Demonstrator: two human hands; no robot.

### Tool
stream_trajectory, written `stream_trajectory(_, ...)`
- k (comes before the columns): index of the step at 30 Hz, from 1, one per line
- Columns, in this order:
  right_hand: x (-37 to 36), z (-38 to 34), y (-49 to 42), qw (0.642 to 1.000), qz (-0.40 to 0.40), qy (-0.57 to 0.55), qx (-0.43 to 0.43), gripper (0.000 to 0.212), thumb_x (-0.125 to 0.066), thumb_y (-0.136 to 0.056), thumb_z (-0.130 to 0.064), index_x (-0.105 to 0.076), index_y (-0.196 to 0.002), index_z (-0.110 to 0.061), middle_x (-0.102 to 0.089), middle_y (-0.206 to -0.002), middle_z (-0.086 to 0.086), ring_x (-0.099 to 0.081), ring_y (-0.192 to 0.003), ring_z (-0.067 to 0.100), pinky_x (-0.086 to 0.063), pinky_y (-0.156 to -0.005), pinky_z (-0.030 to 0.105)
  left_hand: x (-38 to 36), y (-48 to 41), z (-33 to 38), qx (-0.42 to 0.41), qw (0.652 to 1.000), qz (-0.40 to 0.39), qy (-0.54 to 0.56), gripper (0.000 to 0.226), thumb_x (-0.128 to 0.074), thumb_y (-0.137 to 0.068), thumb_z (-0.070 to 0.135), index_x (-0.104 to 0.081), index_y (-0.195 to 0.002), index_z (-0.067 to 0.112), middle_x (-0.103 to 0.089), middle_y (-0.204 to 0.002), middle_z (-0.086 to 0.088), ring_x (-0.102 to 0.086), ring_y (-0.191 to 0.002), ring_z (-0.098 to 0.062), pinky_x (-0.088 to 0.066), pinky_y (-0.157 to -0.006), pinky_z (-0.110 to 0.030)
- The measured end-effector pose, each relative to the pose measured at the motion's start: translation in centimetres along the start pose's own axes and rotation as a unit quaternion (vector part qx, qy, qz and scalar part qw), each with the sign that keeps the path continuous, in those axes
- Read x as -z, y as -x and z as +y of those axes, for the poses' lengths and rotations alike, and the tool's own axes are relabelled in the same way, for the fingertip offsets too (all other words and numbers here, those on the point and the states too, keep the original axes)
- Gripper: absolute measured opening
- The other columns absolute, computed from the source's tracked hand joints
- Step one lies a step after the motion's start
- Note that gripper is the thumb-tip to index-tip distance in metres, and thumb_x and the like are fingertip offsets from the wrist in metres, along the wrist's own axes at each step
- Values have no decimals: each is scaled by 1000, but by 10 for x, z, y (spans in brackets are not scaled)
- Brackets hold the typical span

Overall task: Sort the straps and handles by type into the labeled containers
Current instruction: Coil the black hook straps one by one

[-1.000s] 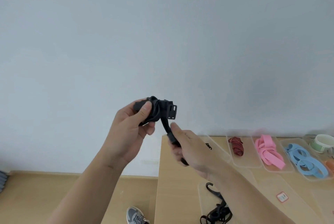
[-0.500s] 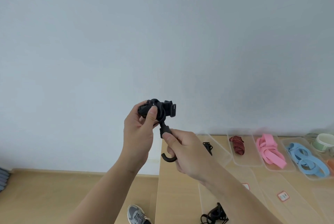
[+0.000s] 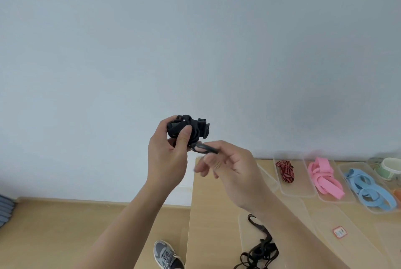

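Raised in front of the wall, my left hand (image 3: 168, 158) grips a bundled black strap (image 3: 191, 127) with a buckle, thumb pressed on its front. A black hooked end (image 3: 202, 148) hangs from the bundle, and my right hand (image 3: 230, 165), just below and to the right, pinches it; its fingers are blurred. On the wooden table (image 3: 208, 214) a near clear tray (image 3: 244, 225) holds tangled black cords with hooks (image 3: 259, 251).
Clear trays along the table's back hold a red-black striped strap (image 3: 285, 171), pink straps (image 3: 325, 176) and blue loops (image 3: 366, 188). A green-white roll (image 3: 390, 166) sits far right. An unfilled tray carries a red-edged label (image 3: 339, 231). A shoe (image 3: 167, 253) stands on the floor left of the table.
My right hand has slid off the strap's tail and now pinches the hooked end higher up, close under the bundle. My left hand has kept hold of the bundle and shifted slightly right.
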State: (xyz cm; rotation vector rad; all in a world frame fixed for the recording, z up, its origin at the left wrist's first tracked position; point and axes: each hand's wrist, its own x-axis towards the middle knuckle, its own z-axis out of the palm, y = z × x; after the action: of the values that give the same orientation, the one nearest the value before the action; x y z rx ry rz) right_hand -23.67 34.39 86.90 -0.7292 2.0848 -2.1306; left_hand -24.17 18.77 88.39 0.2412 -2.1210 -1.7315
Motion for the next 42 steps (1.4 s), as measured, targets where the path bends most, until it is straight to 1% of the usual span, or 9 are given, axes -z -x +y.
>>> stream_trajectory(5,13,3,-17,960,118,197,158,37,-42,-106,-38,-68,-92,-15,-63,-84,-7,-61,-78,10,-47,-67,23,-1,9,-1,-57,996,-57,-37,21,-61,-92,33,-59,-112,40,-71,-106,9,-72,-97,-20,-60,-85,-45)
stream_trajectory(9,5,-5,-22,962,144,192,133,28,-40,-105,-28,-48,-80,-36,-59,-67,-28,-57,-60,2,-41,-57,14,0,11,4,-159,977,-89,-110,22,-58,-95,26,-56,-113,38,-66,-106,7,-65,-98,-12,-54,-75,-20)
stream_trajectory(11,2,-7,-25,961,148,205,108,32,-37,-104,-35,-42,-73,-33,-51,-57,-22,-46,-51,6,-32,-52,15,2,10,3,-189,967,-91,-144,23,-59,-96,23,-60,-118,27,-63,-105,8,-63,-95,-10,-48,-74,-13)
stream_trajectory(16,6,-14,-30,958,100,269,31,49,-35,-105,-42,-47,-69,-11,-49,-54,5,-41,-52,22,-37,-51,43,11,10,-1,-218,956,-108,-162,29,-58,-97,17,-59,-125,17,-58,-107,13,-62,-94,-9,-51,-77,-21)
stream_trajectory(22,11,-32,-34,948,48,313,-36,50,-38,-108,-35,-35,-60,-18,-34,-46,-8,-32,-50,14,-28,-50,29,15,11,2,-218,955,-130,-153,31,-57,-97,18,-59,-128,19,-58,-107,13,-63,-92,-11,-51,-74,-20)
stream_trajectory(30,15,-35,-37,933,-28,345,-96,47,-34,-107,-35,-35,-63,-17,-39,-53,-5,-36,-54,17,-31,-55,34,17,8,6,-203,953,-170,-144,39,-52,-94,39,-57,-132,34,-57,-104,18,-62,-98,-11,-51,-78,-14)
stream_trajectory(35,12,-35,-35,878,-17,479,-20,34,-29,-106,-37,-37,-76,-27,-47,-68,-8,-45,-64,13,-33,-59,36,17,6,9,-144,966,-196,-85,37,-56,-93,41,-60,-130,39,-62,-102,11,-67,-91,-21,-59,-80,-38)
stream_trajectory(39,14,-27,-36,952,14,307,0,44,-23,-103,-44,-52,-133,-29,-56,-84,-21,-56,-83,6,-47,-74,30,12,4,18,-78,968,-238,-32,38,-57,-102,35,-51,-140,39,-71,-106,1,-70,-102,-19,-59,-91,-35)
stream_trajectory(42,18,-20,-34,988,39,152,-10,51,-27,-104,-45,-54,-142,-23,-66,-99,-16,-65,-99,8,-51,-83,24,8,5,21,-52,970,-236,4,39,-58,-102,21,-48,-137,34,-74,-110,6,-70,-106,-9,-57,-88,-23)
